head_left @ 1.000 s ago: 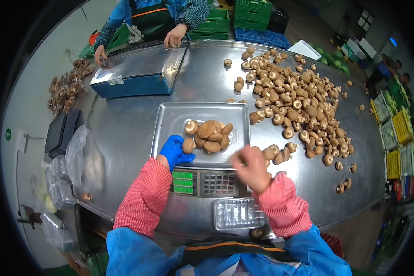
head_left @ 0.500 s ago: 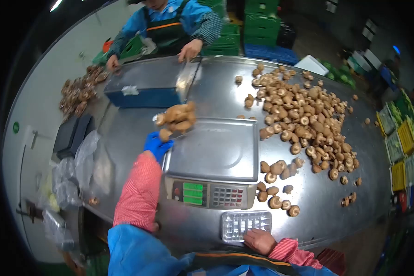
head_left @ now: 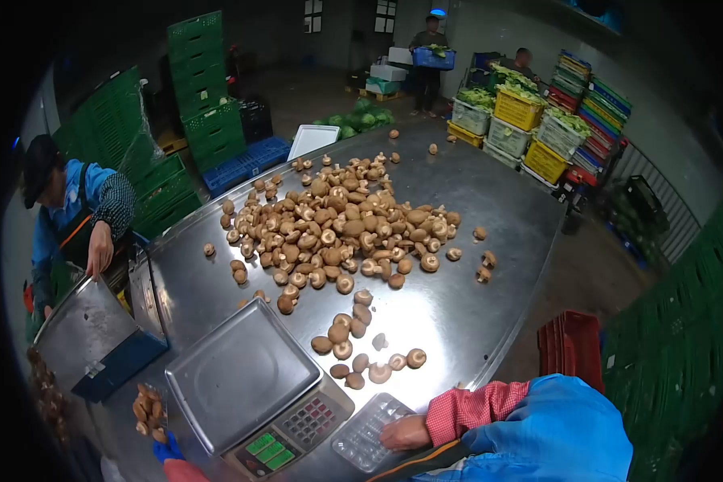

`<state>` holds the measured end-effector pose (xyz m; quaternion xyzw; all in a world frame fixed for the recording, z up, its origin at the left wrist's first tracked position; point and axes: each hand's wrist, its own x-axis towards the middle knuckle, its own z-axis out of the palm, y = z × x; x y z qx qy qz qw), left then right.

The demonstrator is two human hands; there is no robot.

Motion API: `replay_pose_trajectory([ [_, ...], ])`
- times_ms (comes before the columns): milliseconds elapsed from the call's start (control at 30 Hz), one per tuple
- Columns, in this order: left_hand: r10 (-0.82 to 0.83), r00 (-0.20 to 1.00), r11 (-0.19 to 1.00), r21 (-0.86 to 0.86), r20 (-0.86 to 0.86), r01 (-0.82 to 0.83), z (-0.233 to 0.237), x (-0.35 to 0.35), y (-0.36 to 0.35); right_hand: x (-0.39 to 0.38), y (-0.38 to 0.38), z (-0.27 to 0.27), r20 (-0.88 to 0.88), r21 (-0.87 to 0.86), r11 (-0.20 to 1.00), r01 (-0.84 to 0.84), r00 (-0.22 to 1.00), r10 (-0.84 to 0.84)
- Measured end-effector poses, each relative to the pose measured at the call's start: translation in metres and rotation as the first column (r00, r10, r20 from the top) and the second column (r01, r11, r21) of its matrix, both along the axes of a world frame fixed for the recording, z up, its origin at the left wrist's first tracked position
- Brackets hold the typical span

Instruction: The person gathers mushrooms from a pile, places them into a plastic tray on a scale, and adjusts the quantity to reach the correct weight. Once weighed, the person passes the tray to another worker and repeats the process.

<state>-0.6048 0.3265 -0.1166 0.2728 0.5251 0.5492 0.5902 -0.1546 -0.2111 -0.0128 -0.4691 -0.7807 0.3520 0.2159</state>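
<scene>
Stainless steel worktop (head_left: 490, 201) carries a heap of loose brown mushrooms (head_left: 337, 221) mid-frame, while at lower left the blue-gloved left hand (head_left: 167, 448) grips a small batch of mushrooms (head_left: 148, 410) clear of the bare silver scale platter (head_left: 241, 373), and the bare right hand (head_left: 404, 434) lies flat-fingered, pinning a clear plastic tray (head_left: 361, 440) at bottom centre.

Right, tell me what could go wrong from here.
1. The heap of mushrooms at the left hand is piled loose beside the scale and could spill.
2. The clear tray under the right hand sits at the edge of the table and could slide off.
</scene>
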Motion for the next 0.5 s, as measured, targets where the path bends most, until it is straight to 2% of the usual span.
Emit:
replay_pose_trajectory([
  [100, 0.036, 0.999, 0.998, -0.059, -0.004, -0.036, -0.001, 0.010, -0.016, 0.000, -0.001, -0.001, -0.021, 0.004, 1.000, 0.017, 1.000, -0.017],
  [400, 0.032, 0.994, 0.991, -0.127, -0.107, -0.046, 0.022, 0.052, -0.048, -0.001, -0.009, -0.014, -0.028, 0.164, 0.986, 0.008, 1.000, -0.003],
  [500, 0.012, 0.988, 0.990, -0.140, -0.157, -0.034, 0.037, 0.061, -0.060, 0.001, -0.008, -0.007, -0.010, 0.116, 0.992, 0.043, 0.999, -0.042],
])
